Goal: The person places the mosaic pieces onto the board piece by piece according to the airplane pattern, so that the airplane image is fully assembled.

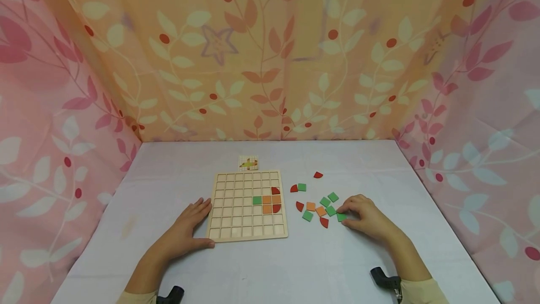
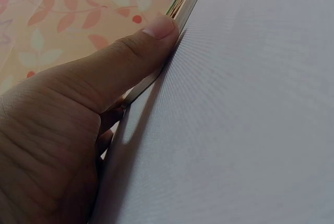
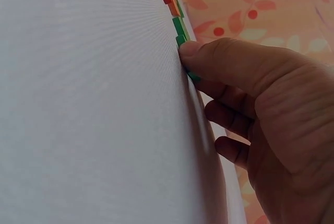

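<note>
In the head view, a wooden grid board (image 1: 249, 239) lies on the table. A green square (image 1: 257, 200), several orange squares (image 1: 267, 209) and two red quarter-circles (image 1: 276, 209) sit in cells at its right. My left hand (image 1: 185, 226) rests against the board's left side, fingers extended, thumb at the near corner; the left wrist view shows that thumb (image 2: 156, 31) along the board's edge. To the right, my right hand (image 1: 370, 217) pinches a green square tile (image 1: 341, 218) between thumb and fingers, at table level. In the right wrist view the thumb partly hides this tile (image 3: 193, 76).
Loose green squares (image 1: 307, 216), orange squares (image 1: 311, 206) and red quarter-circles (image 1: 324, 223) lie scattered between board and right hand. A small pattern card (image 1: 248, 163) lies beyond the board's far edge. Floral curtains (image 1: 261, 60) stand behind the white table (image 1: 253, 276) and at both sides.
</note>
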### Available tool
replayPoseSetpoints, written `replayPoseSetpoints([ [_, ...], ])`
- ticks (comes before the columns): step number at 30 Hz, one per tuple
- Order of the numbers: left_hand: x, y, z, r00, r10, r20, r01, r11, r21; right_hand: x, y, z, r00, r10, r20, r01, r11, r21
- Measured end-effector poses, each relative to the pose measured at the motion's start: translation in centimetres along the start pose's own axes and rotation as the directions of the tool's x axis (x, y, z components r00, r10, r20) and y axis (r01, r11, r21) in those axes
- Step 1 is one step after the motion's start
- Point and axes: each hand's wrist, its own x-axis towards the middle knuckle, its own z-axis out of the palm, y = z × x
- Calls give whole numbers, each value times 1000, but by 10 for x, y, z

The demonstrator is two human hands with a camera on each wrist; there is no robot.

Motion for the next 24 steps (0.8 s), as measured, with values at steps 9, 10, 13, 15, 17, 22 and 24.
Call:
replayPoseSetpoints([
  [9, 1, 1, -1, 1000, -6, -3, 6, 1000, -8, 0, -2, -4, 997, -63, -50, 63, 998, -13],
  [10, 1, 1, -1, 1000, -6, -3, 6, 1000, -8, 1, -3, -5, 997, -59, -52, 58, 998, -9],
  [13, 1, 1, -1, 1000, -7, -3, 7, 1000, -9, 4, -8, -11, 998, -35, -51, 35, 999, 3],
  [15, 1, 0, -1, 1000, -3, -5, 3, 1000, -9, 8, -12, -15, 999, -17, -40, 18, 1000, 19],
  [17, 0, 0, 0, 1000, 1, -9, -1, 1000, -11, 12, -14, -19, 999, -12, -31, 13, 999, 39],
  [22, 0, -1, 0, 1000, 0, -9, 0, 1000, -9, 23, -25, -26, 1000, 5, -26, -3, 996, 85],
  [24, 0, 0, 0, 1000, -6, -5, 6, 1000, -9, 28, -31, -29, 999, 15, -30, -12, 995, 96],
])
